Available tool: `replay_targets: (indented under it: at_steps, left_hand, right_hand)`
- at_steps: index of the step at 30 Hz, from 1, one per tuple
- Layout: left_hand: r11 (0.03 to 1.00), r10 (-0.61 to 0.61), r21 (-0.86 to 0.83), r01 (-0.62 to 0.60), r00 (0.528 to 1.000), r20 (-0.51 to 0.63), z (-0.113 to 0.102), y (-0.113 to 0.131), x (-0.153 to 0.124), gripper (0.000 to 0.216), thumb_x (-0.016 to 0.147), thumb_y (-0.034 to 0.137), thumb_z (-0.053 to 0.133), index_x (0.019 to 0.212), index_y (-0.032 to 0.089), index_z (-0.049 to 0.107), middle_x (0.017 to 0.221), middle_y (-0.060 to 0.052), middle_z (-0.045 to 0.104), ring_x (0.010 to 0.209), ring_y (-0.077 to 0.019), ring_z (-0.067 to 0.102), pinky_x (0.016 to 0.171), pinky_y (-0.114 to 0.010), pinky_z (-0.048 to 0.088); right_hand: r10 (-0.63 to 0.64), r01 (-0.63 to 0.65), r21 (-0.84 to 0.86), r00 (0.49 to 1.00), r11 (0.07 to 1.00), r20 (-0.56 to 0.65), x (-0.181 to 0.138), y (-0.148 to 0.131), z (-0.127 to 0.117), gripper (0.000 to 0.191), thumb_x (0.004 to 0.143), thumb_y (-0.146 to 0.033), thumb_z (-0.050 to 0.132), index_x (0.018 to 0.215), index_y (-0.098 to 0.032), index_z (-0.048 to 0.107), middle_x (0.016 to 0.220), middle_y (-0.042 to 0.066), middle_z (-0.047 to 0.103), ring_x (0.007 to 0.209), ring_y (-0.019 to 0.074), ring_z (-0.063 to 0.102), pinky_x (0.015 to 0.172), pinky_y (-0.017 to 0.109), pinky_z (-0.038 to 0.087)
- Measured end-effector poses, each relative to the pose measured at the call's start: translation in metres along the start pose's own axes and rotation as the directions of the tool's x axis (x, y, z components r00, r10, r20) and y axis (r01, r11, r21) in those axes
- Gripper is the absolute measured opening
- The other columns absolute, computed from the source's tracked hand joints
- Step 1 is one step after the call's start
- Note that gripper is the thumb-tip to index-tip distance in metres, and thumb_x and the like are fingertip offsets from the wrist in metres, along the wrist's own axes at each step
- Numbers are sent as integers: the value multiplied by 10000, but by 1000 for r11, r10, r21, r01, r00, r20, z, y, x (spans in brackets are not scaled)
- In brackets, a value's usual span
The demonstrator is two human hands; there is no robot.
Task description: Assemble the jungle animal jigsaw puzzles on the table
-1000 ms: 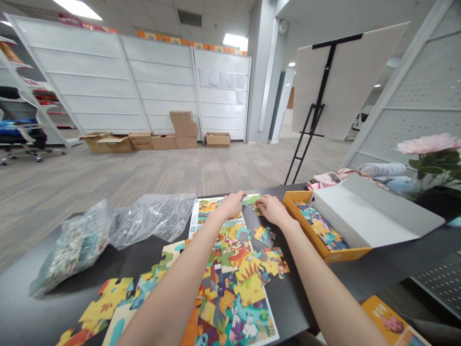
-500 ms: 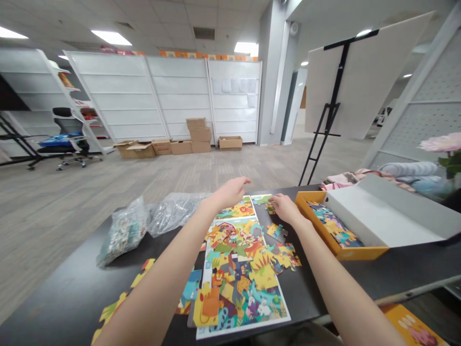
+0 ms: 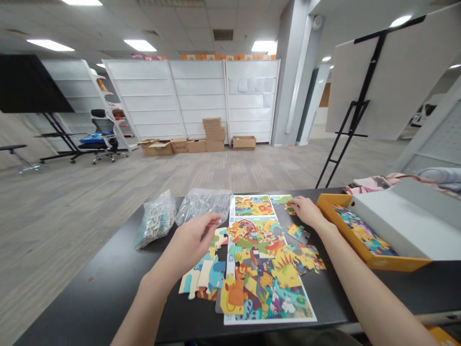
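Near edge: loose puzzle pieces (image 3: 203, 278) lie fanned left of the printed guide sheet (image 3: 270, 320), probably parked within reach. Left hand (image 3: 192, 240) hovers over them, fingers apart, empty. Farther out, right hand (image 3: 306, 211) has its fingertips on a small piece (image 3: 289, 208) by the sheet's far corner. Pinched or pressed, can't tell. Orange box tray (image 3: 396, 264) sits just right. Plastic bags (image 3: 201, 205) are back-left, out of the way.

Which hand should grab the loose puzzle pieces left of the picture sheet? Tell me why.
Left, probably. The left hand hovers open just above those loose pieces; the right hand rests across the picture sheet on small pieces near the orange box.
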State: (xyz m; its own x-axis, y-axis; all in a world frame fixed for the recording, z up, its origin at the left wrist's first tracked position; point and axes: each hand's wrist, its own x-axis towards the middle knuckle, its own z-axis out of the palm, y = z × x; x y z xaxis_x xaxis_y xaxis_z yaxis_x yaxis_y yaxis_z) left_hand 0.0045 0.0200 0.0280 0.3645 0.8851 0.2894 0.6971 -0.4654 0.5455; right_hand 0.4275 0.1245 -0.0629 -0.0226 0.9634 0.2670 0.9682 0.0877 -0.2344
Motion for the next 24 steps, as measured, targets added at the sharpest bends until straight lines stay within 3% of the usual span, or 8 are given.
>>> replay_targets:
  at_steps: [7,12,17,20,24]
  left_hand:
    - [987,-64,153,57,997,42,-3,-40,-17,329,956,359,402,1162,255,636,1136,-55,755,1015,-239,717,868,-339,555]
    - [973,-106,209,99,994,21,-10,-50,-25,336,941,354,396,1159,264,635,1095,-48,765,957,-238,728,846,-341,546]
    - [959,-144,259,119,986,80,-14,-51,-25,319,916,321,434,1128,244,659,1016,-51,770,912,-239,720,783,-329,527]
    - [959,-167,256,125,975,148,-13,-48,-24,292,904,294,465,1097,241,678,967,-48,768,894,-236,712,756,-315,515]
    - [987,-93,156,47,948,304,-7,-35,-22,289,816,368,652,1075,250,701,1050,-44,739,968,-236,681,826,-296,504]
  right_hand:
    - [-22,22,0,1000,1000,-19,2,9,3,285,948,-220,508,1063,-225,768,1178,88,712,1033,238,653,983,349,462]
    - [-31,32,11,999,999,-36,1,10,4,291,941,-231,499,1069,-215,759,1182,102,708,1044,246,649,981,367,472]
    - [7,-4,10,970,1000,-241,-3,-3,-9,354,915,-216,484,1197,-166,692,1227,145,672,1073,285,626,949,412,490]
    - [17,16,86,929,996,-369,-5,-18,-22,309,891,-233,503,1104,-156,712,1140,148,694,1010,280,640,923,413,501]
    - [-5,100,174,878,980,-478,-9,-48,-44,247,870,-254,524,973,-169,732,1033,129,712,964,256,650,900,389,502]
